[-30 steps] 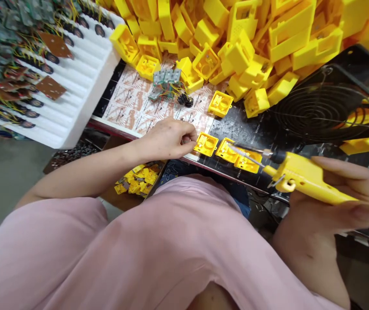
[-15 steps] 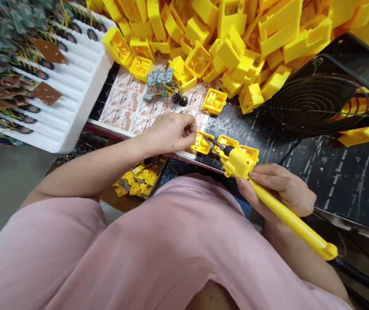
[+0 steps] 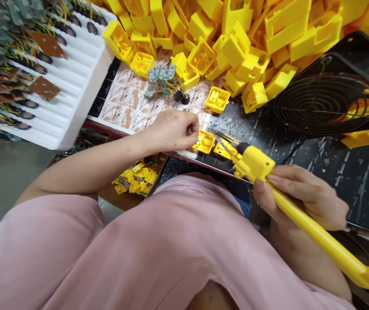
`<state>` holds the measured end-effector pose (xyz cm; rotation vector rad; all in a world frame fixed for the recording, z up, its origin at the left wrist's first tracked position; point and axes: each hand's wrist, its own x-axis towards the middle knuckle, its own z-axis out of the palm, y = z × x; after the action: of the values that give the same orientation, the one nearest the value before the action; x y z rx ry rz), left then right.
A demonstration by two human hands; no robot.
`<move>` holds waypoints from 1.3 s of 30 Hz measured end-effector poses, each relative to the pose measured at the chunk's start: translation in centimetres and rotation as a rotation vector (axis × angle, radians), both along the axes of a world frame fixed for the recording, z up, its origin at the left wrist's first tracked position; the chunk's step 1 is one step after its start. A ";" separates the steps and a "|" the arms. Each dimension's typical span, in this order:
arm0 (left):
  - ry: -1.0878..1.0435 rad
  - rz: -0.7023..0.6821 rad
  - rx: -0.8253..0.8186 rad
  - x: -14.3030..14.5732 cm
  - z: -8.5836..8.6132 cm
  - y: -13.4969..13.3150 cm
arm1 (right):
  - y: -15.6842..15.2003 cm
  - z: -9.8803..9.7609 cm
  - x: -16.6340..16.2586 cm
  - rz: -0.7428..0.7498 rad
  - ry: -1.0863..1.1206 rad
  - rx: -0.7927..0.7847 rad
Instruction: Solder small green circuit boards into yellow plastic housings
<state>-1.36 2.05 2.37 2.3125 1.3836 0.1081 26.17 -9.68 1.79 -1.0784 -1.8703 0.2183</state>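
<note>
Soldering iron (image 3: 258, 162) sits gripped in right hand (image 3: 310, 196), presumably for aim; left hand (image 3: 174, 130) curls at near yellow casing (image 3: 205, 142), perhaps steadying it, hold unclear.

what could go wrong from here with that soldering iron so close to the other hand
Burn: the soldering iron in the right hand points toward the left hand, so a slip might burn its fingers if the tip is hot; the picture cannot show heat.

Melting: the tip is also close to the small yellow case beside those fingers, and a stray touch could mark it.

Spill: the pile of yellow boxes looks loosely heaped, so a knock might send some sliding.
</note>
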 end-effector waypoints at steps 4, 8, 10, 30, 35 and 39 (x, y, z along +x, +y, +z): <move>0.019 0.009 -0.013 0.1 0.3 0.0 | 0.0 -0.4 0.2 0.044 -0.013 0.004; 0.020 0.013 -0.005 0.1 0.2 0.1 | 1.0 -0.4 -0.7 0.110 0.004 0.079; 0.018 0.009 0.003 0.1 0.1 0.1 | 1.5 -0.4 -1.1 0.120 -0.005 0.096; 0.039 -0.055 0.050 -0.3 0.4 0.0 | -0.1 -1.4 0.9 -0.070 0.087 0.017; -0.072 -0.101 0.046 -1.2 -0.1 -0.1 | -0.3 -1.9 1.2 -0.068 0.125 -0.046; -0.166 -0.115 0.017 -1.7 -0.6 -0.1 | -0.5 -1.4 0.8 -0.036 0.168 -0.070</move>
<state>-3.07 1.98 1.75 2.3333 1.1704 0.2709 26.96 -10.13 0.36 -1.1056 -1.7027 0.3446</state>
